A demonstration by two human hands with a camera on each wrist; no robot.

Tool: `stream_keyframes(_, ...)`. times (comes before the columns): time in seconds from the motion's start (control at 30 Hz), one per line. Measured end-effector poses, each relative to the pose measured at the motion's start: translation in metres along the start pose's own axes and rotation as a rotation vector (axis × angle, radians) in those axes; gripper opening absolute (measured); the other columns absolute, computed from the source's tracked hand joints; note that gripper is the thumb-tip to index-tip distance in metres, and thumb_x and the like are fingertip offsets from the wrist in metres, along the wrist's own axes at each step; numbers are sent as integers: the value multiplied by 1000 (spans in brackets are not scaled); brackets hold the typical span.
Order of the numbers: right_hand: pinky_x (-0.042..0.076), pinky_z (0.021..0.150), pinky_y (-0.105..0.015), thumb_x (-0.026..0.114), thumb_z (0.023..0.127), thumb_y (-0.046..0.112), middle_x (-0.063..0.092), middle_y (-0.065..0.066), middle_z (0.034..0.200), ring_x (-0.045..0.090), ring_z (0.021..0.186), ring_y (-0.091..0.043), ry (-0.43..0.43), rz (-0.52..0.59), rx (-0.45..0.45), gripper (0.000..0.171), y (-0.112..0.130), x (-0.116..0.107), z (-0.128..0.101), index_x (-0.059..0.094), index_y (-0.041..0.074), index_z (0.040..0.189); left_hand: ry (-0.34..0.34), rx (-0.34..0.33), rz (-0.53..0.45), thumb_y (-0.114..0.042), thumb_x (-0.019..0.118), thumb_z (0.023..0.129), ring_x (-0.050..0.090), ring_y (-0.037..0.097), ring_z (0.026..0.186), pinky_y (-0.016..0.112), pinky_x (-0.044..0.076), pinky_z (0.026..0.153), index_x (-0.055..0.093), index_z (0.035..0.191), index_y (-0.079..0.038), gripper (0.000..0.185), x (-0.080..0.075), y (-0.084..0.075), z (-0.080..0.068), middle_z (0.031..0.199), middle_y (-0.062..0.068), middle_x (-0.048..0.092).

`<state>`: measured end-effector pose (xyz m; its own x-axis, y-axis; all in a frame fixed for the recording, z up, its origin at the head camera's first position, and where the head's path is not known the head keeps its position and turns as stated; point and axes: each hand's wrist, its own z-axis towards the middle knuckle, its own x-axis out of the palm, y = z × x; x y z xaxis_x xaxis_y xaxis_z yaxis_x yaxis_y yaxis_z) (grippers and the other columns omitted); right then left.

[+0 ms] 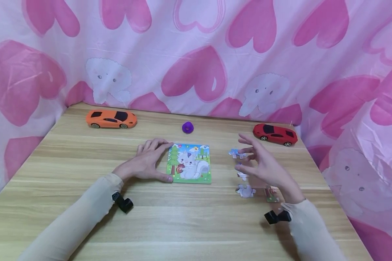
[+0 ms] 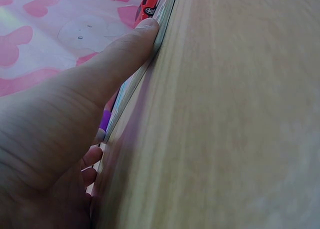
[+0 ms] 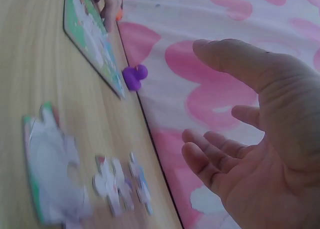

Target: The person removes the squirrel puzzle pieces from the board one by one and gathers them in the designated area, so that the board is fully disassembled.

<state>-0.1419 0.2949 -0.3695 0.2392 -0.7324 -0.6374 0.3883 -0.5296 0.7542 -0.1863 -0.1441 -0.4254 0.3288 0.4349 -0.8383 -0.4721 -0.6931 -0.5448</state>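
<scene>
A square picture board (image 1: 190, 165) with a grey-white squirrel holding an acorn lies flat mid-table. My left hand (image 1: 143, 163) is at its left side, index fingertip at the top left corner and thumb at the lower left one, both nearly straight. In the left wrist view the thumb (image 2: 117, 64) rests along the board's edge. My right hand (image 1: 264, 166) hovers, fingers spread and holding nothing, above loose jigsaw pieces. These include a blue piece (image 1: 234, 153), a grey-white piece (image 1: 246, 191) and a green-edged piece (image 1: 272, 195), partly hidden beneath the wrist.
An orange toy car (image 1: 111, 119) stands at the back left, a red toy car (image 1: 275, 134) at the back right. Between them sits a small purple toy (image 1: 187, 127). A pink heart-patterned curtain (image 1: 196, 65) borders the wooden table (image 1: 170, 224) behind and at the sides.
</scene>
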Motion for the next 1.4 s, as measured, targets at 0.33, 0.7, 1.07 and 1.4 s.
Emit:
stream_keyframes(0.33,55,109,-56,92,94,12,37,-7,178,55,150,-39,32,60,-20,108,15,19,38,26,31,177,1,-4,-1,-76,94,72,28,40,151,58,26,112,33,176,-17,133,1,1,0,173,13,29)
stream_keyframes(0.7,53,112,-53,94,93,17,41,-6,175,53,151,-30,39,111,-35,107,28,43,70,29,34,176,-7,-11,1,-77,93,72,28,39,152,58,26,112,34,176,-19,133,3,2,0,173,12,30)
stream_keyframes(1.07,52,111,-63,94,92,12,45,-10,172,52,146,-47,47,169,14,105,18,58,78,32,29,175,-11,10,10,-79,93,70,29,38,152,58,27,112,33,176,-17,136,2,1,1,173,12,31)
stream_keyframes(1.4,57,105,-49,93,93,13,48,-19,169,61,134,-38,77,163,71,103,7,75,80,34,25,175,-7,8,15,-80,92,70,29,39,152,57,27,111,32,176,-16,137,1,1,0,173,13,30)
